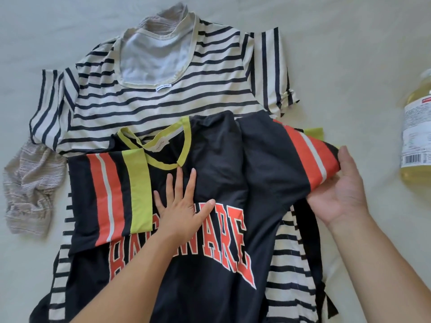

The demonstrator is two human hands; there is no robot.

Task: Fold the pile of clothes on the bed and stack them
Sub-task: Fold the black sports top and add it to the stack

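The bed [349, 54] is carrying a striped shirt [163, 99] lying flat, and on top of it the black jersey [217, 183] is being folded: its left sleeve is lying across the chest already. The left hand [180, 206] is pressing flat, fingers straight, below the collar, while the right hand [342, 190] is gripping the orange-striped right sleeve [307, 157], lifting it. I reckon the next move is bringing that sleeve inward over the chest.
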